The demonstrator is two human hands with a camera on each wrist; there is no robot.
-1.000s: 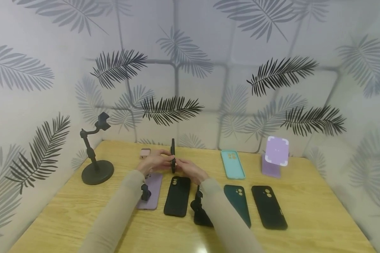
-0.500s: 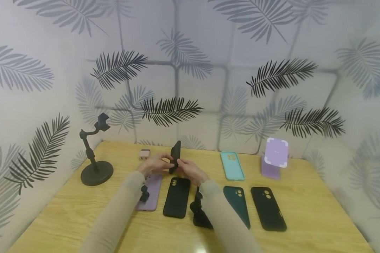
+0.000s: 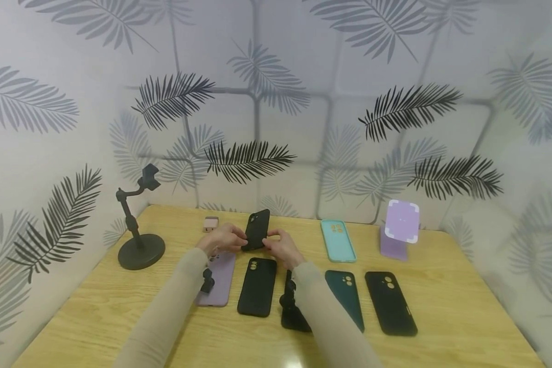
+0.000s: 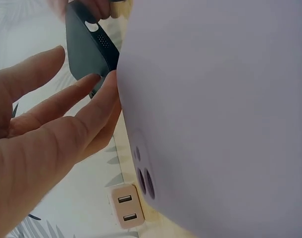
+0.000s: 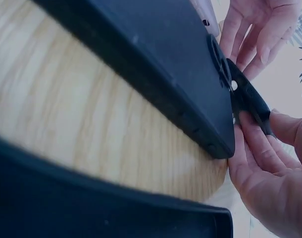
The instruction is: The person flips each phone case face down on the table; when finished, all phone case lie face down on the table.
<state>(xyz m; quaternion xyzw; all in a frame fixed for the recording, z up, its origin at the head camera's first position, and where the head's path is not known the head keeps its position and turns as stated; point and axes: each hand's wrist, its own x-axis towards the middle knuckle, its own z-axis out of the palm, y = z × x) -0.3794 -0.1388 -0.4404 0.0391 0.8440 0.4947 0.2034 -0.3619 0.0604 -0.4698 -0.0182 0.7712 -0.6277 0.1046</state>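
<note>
A black phone case [image 3: 256,229] with a camera cutout stands tilted at the back of the table in the head view. My right hand [image 3: 282,247] pinches its lower corner between thumb and fingers, as the right wrist view shows. At its left edge is my left hand [image 3: 223,238]; in the left wrist view its fingers [image 4: 94,106] reach the case while the thumb stays apart. A lilac phone case [image 3: 221,281] lies beneath the left wrist, and another black phone case [image 3: 257,287] lies just in front of the hands. The right forearm partly covers a further black case [image 3: 294,319].
Right of the arms lie a dark green phone case [image 3: 347,296], a black one [image 3: 391,302] and a turquoise one [image 3: 338,241]. A lilac stand [image 3: 401,225] is at the back right. At left are a black stand [image 3: 141,251] and a pink charger plug [image 3: 210,224].
The held black case has turned from edge-on to show its back with the camera cutout, and leans backward more. The right hand has shifted slightly right; the left thumb has come away from the case.
</note>
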